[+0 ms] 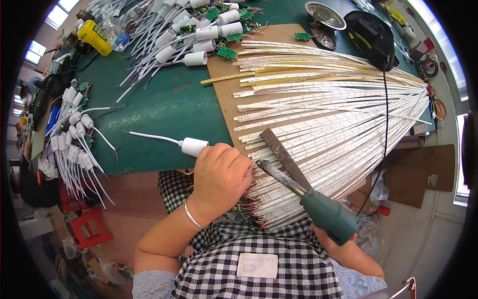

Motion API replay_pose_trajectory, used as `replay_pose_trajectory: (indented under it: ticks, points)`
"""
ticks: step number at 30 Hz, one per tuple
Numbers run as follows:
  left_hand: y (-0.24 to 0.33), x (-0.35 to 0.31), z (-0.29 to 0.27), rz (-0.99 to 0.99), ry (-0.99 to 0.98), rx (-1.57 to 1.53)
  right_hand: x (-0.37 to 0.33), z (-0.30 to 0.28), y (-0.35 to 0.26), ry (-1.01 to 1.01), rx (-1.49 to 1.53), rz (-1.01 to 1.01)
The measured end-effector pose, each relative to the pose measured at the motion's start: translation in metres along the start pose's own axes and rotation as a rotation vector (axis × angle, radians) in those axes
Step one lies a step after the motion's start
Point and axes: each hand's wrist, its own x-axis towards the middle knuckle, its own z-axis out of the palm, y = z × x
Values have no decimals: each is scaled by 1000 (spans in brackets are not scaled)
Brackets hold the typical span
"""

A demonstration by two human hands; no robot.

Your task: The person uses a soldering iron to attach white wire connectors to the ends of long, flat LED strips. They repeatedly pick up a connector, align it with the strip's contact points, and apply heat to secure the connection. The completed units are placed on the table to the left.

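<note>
My left hand (222, 172) is closed over the open end of a white lamp cap (193, 146), whose white cable stretches left across the green table. Its fingertips are hidden, close to the red and dark wire ends of the LED strips (318, 152). A green-handled soldering iron (326, 214) slants over the strips, with a worn tip and a flat dark metal bar beside it. Behind its handle my right hand (326, 240) is closed round the grip, its fingers mostly covered. The iron's tip is just right of my left hand.
Cabled white caps with green circuit boards (204, 35) heap at the back; more caps (74, 129) hang over the left edge. A brown board (224, 94) lies under the strips. A black cord (386, 124) crosses them. Metal dish (326, 15), yellow bottle (93, 37) and red stool (89, 227) stand around.
</note>
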Motion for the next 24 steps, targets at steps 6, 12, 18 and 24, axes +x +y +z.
replay_pose_trajectory:
  ticks: [6, 12, 18, 24]
  points:
    - [0, 1, 0, -3, 1, 4, 1, 1, -2, -3, -9, 20]
    - [1, 2, 0, -9, 2, 8, -2, -5, -1, 8, 87, 4]
    - [0, 0, -1, -12, -46, 50, -6, -1, 6, 29, 162, -52]
    - [2, 2, -1, -20, -36, 34, -7, 1, 11, 61, 193, -67]
